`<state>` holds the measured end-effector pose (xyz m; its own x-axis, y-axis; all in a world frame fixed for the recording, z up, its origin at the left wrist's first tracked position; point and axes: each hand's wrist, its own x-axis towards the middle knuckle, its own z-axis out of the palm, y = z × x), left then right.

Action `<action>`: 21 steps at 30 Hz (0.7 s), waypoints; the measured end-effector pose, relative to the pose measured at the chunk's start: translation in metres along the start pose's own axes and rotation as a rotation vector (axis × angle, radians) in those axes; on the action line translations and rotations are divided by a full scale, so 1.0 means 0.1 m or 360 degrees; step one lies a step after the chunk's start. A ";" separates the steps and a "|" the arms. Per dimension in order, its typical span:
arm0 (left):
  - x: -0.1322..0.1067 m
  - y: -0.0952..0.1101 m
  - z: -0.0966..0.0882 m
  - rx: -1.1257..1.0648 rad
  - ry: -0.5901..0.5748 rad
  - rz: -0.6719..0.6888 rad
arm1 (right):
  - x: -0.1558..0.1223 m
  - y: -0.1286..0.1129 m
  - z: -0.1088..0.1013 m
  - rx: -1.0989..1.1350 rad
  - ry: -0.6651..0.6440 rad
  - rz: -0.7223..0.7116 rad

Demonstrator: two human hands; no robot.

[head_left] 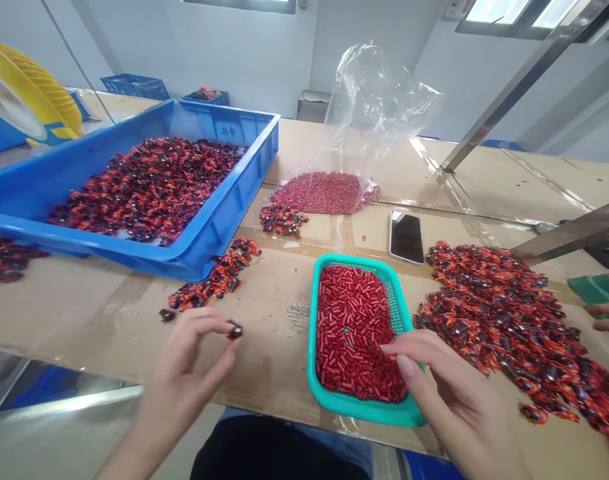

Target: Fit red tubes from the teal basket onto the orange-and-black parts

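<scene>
My left hand (194,353) pinches a small dark red-tipped part (235,331) between thumb and fingertips, just above the cardboard-covered table (264,313). My right hand (449,393) reaches over the near right corner of a teal basket (364,408) filled with small red tubes (352,333); its fingers are drawn together at the tubes, and whether they hold one is hidden. A big heap of red-and-black parts (509,320) lies to the right of the basket.
A blue crate (219,220) of red-and-black parts stands at the left, with small piles (219,277) beside it. A clear plastic bag (334,190) of red tubes and a phone (406,237) lie behind the basket. Another person's hand (607,319) shows at the right edge.
</scene>
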<state>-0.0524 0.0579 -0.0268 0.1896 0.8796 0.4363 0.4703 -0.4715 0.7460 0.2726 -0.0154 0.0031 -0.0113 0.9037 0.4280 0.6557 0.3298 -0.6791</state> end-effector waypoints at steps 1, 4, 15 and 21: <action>0.00 0.09 0.07 -0.0258 -0.0022 -0.0076 | -0.01 -0.04 0.02 0.0068 -0.0026 -0.0018; 0.01 0.34 0.23 -0.0887 -0.0177 -0.0395 | -0.01 -0.19 0.10 0.0249 -0.0095 -0.0099; -0.03 0.72 0.44 -0.1572 -0.0338 -0.0768 | 0.08 -0.43 0.33 0.0562 -0.0061 -0.0260; -0.08 0.77 0.50 -0.1567 -0.0318 -0.0730 | 0.03 -0.48 0.41 0.0528 -0.0018 -0.0342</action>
<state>0.0251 0.0178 0.0021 0.3506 0.9365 -0.0073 -0.3434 0.1358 0.9293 0.2103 -0.0173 0.0129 -0.1314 0.8067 0.5761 0.3580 0.5806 -0.7313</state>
